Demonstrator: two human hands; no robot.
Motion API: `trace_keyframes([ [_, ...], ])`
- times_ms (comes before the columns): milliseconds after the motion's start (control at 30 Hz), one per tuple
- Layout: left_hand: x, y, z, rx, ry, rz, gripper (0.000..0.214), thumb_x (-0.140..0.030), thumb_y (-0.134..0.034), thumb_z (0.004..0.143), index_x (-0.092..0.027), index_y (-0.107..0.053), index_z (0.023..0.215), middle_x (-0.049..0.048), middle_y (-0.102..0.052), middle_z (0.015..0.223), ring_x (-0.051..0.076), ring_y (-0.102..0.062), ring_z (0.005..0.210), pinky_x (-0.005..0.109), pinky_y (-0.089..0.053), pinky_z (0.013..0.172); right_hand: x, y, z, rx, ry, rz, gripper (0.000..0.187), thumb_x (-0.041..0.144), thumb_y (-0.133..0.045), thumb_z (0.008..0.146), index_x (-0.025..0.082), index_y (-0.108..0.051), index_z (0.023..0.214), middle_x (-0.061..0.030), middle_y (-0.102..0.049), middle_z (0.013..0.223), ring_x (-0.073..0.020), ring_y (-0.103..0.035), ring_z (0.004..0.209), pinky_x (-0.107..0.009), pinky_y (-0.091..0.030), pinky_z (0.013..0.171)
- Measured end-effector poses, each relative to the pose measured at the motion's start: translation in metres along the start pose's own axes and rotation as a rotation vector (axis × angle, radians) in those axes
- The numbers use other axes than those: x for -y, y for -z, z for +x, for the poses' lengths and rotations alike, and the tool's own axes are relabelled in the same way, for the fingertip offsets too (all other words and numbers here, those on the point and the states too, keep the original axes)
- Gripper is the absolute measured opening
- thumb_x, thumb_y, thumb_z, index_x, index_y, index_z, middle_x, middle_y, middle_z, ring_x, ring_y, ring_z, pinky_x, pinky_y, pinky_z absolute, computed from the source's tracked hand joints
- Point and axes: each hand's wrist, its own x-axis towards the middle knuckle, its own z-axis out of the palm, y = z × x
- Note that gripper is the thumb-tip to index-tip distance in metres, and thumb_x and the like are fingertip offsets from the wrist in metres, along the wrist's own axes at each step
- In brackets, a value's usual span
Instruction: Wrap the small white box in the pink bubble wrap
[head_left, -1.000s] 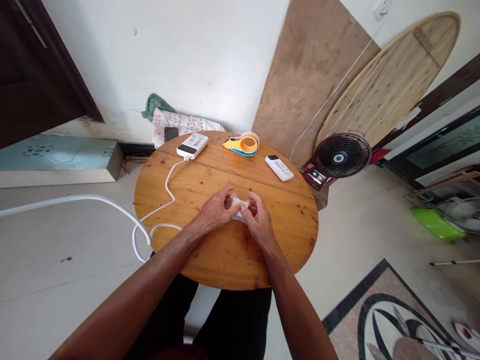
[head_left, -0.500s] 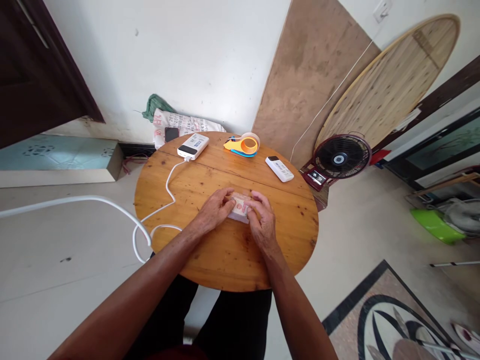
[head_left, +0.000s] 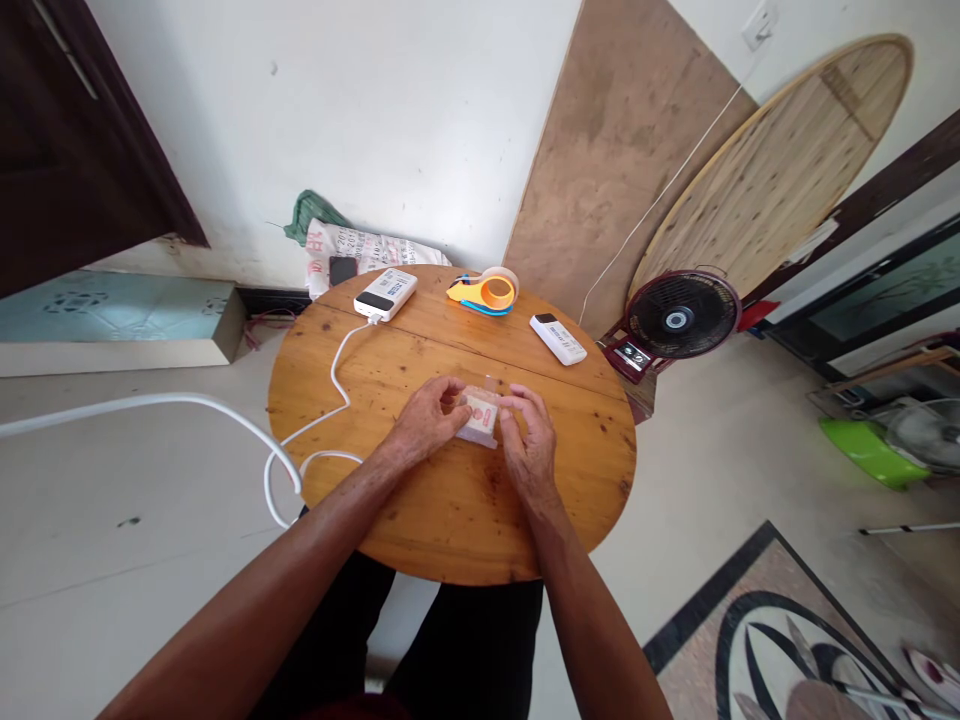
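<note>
A small clear plastic box (head_left: 480, 417) with a white face and red print lies on the round wooden table (head_left: 420, 530) in front of me. Its contents are too small to make out. From the left, my left hand (head_left: 435, 418) grips the box, thumb on its top face and fingers curled at the far edge. On the other side my right hand (head_left: 529, 435) rests by the right edge, fingers bent and apart, holding nothing. A clear strip or flap sticks up behind the far edge of the box.
Toward the back stand an orange and blue tape dispenser (head_left: 484, 291) and two white power banks, one at left (head_left: 386, 294) with a white cable (head_left: 339, 375), one at right (head_left: 558, 339). A dark fan (head_left: 681, 315) stands beyond the table's right edge.
My right hand has let go of the box and shifted slightly right, uncovering more of the printed face. A clear flap now shows at the far edge. My left hand stays on it.
</note>
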Motion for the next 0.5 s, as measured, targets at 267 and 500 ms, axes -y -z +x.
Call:
trace_keyframes([
  [267,0.0,0.001,0.001,-0.024,-0.012,0.07,0.02,-0.033,-0.059,0.068,-0.018,-0.058,0.082,-0.0002,-0.06,0.076,0.015,-0.053,0.071,0.027,-0.044,0.066,-0.007,-0.002,0.002,-0.038,-0.096,0.118,0.019,0.027,-0.047,0.085,0.021,-0.061,0.098,-0.0063,-0.063,0.106,-0.0197,-0.057,0.103,-0.036,-0.043,0.095],
  [500,-0.01,0.004,-0.002,0.012,0.084,0.141,0.022,-0.036,-0.06,0.069,-0.018,-0.059,0.084,-0.0024,-0.055,0.066,0.014,-0.051,0.064,0.027,-0.038,0.059,-0.015,0.01,0.027,0.132,-0.268,0.156,0.03,0.031,-0.055,0.079,0.019,-0.06,0.106,-0.0072,-0.065,0.101,-0.0199,-0.06,0.091,-0.035,-0.048,0.082],
])
